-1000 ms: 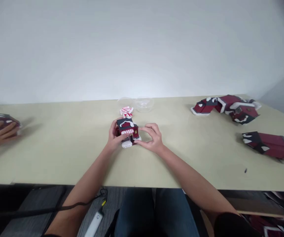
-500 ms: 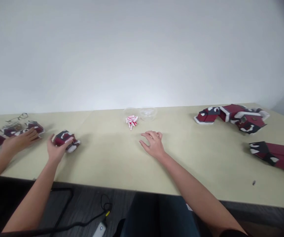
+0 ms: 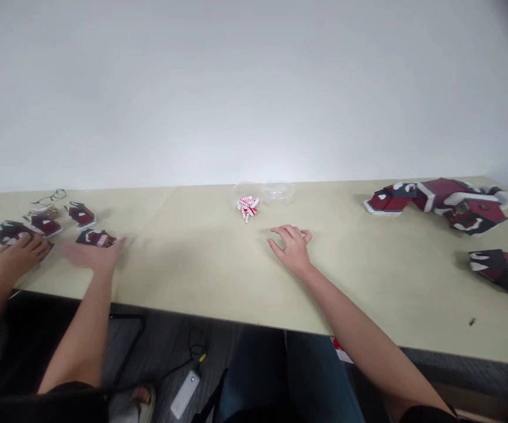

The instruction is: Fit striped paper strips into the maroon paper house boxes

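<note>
Office-type craft workroom: long pale counter [image 3: 192, 276] against bare white wall [image 3: 254, 88], red craft houses [image 3: 439, 200] on top, grey floor [image 3: 157, 358], power adapter [image 3: 185, 393] below.

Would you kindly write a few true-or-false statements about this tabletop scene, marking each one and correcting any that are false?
1. The right hand lies open on the table, holding nothing. True.
2. The left hand is gripping a small red paper house. False: blurred but apparently open, it is just in front of that small red paper house.
3. A co-worker's hand is on another small red paper house. True.
4. The large red house sections are at the table's left end. False: they are at its right end.
5. Eyeglasses lie towards the far left of the table. True.
</note>
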Available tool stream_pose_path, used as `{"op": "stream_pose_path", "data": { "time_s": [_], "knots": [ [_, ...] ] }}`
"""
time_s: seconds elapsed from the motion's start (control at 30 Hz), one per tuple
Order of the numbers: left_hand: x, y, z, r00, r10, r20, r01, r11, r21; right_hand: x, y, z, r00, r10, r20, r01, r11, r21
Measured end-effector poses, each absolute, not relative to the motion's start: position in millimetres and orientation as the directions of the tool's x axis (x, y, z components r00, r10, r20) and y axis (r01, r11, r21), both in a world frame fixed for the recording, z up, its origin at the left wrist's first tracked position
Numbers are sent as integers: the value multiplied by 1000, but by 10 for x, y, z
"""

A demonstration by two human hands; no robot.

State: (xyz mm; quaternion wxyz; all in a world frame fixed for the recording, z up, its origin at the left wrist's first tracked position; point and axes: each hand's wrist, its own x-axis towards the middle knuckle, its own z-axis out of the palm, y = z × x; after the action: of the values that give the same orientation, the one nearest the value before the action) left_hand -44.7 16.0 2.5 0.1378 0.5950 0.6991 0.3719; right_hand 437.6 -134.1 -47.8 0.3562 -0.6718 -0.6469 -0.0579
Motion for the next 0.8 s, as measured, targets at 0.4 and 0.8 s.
{"op": "stream_pose_path", "data": {
  "time_s": [0.4, 0.8],
  "knots": [
    [2306, -1512, -1, 919, 251, 302, 50, -838, 543, 4607, -1391, -322, 319, 779, 539, 838, 34, -545],
    [1875, -1856, -53, 630, 632, 451, 146, -666, 731, 4924, -1453, -315, 380, 912, 154, 553, -91, -828]
  ]
}}
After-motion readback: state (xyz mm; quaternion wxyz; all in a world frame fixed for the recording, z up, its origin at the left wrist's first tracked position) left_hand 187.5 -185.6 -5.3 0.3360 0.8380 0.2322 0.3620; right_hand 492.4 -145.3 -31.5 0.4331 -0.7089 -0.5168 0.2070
